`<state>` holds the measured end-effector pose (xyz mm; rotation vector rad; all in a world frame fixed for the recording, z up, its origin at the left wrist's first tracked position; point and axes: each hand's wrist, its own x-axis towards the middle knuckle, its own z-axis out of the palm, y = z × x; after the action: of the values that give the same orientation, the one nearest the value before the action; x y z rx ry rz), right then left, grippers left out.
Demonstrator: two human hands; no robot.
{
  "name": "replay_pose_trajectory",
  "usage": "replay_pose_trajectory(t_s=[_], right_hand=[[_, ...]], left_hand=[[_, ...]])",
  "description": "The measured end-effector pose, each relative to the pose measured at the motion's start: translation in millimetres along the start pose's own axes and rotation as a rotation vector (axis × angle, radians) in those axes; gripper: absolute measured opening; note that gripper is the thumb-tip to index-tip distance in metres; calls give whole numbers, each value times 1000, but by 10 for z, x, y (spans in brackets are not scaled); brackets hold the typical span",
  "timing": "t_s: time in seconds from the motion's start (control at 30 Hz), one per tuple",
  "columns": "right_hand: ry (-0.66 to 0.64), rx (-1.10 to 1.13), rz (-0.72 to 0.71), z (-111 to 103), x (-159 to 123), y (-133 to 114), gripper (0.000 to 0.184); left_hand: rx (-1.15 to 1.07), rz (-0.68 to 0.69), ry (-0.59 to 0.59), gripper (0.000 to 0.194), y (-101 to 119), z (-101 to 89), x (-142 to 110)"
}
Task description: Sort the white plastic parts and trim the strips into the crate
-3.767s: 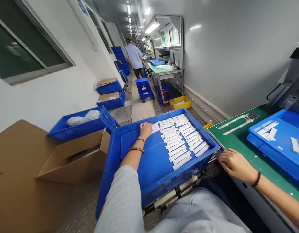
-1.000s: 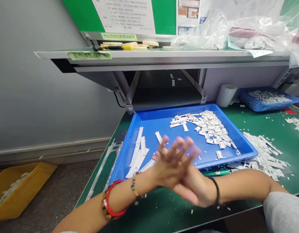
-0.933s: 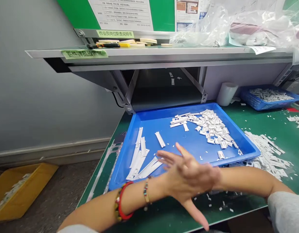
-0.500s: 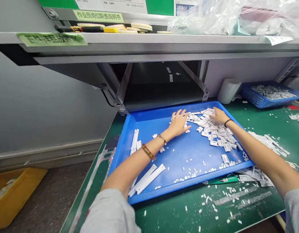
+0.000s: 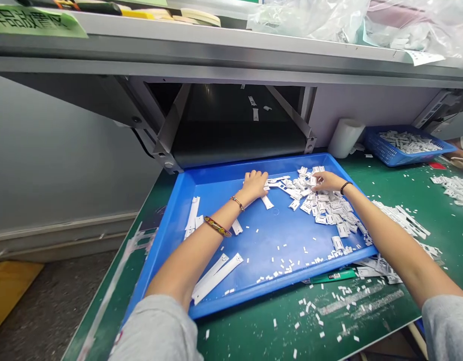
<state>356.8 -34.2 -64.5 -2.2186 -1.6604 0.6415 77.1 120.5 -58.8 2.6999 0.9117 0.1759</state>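
A large blue tray [image 5: 250, 273] holds a heap of small white plastic pieces [image 5: 323, 203] towards its right side. My right hand [image 5: 330, 181] is at the heap's far edge, thumb and fingers closed on one small white piece [image 5: 313, 181]. My left hand [image 5: 256, 184] is in the tray's back middle with its fingers curled down. White strips [image 5: 268, 202] poke out beside and under those fingers; what they hold is hidden. Longer white strips [image 5: 219, 278] lie at the tray's left, some partly behind my left forearm. Tiny white scraps [image 5: 284, 265] dot the tray floor.
A dark conveyor belt [image 5: 239, 135] ends at the tray's back edge, under a metal shelf [image 5: 231, 55]. A white roll [image 5: 346, 138] and a blue basket [image 5: 397, 158] of white pieces stand at the back right. Another person's hand [image 5: 462, 155] shows beyond. A green cutter [image 5: 331, 276] lies in front.
My left hand has moved slightly towards me and its spread fingers have curled down. My right hand has closed on a piece at the heap. The camera view has shifted.
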Motion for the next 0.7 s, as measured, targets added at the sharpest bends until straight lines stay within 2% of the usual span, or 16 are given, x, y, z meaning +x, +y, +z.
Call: replay_pose_trajectory(t_s=[0.07,0.13,0.23,0.3,0.37,0.47,0.53,0.6,0.7], right_hand=[[-48,186,3,-51,-32,-1,44],[-56,357,-1,-88,-70,-12,53],[46,431,-44,-113,-107,-40,57],[117,400,-104,-111,-103,-47,48],[188,333,-152,-104,-77,-33,33],[292,204,-167,-86,-16,10,12],[291,184,-182,-55,20,32,11],[225,288,-184,-5,46,34,19],[167,588,-87,77,57,-1,28]], left_hand=[[-80,-7,2,43,65,-64,66],[-201,30,5,37,273,-40,206],[-452,122,-35,27,753,170,465],[-638,139,-53,24,1038,361,596],[-829,128,-60,24,1195,533,668],[-1096,120,-71,27,1168,707,686],[-1232,120,-56,30,1052,769,677],[-1318,107,-13,31,932,803,680],[-1385,71,62,36,816,836,716]])
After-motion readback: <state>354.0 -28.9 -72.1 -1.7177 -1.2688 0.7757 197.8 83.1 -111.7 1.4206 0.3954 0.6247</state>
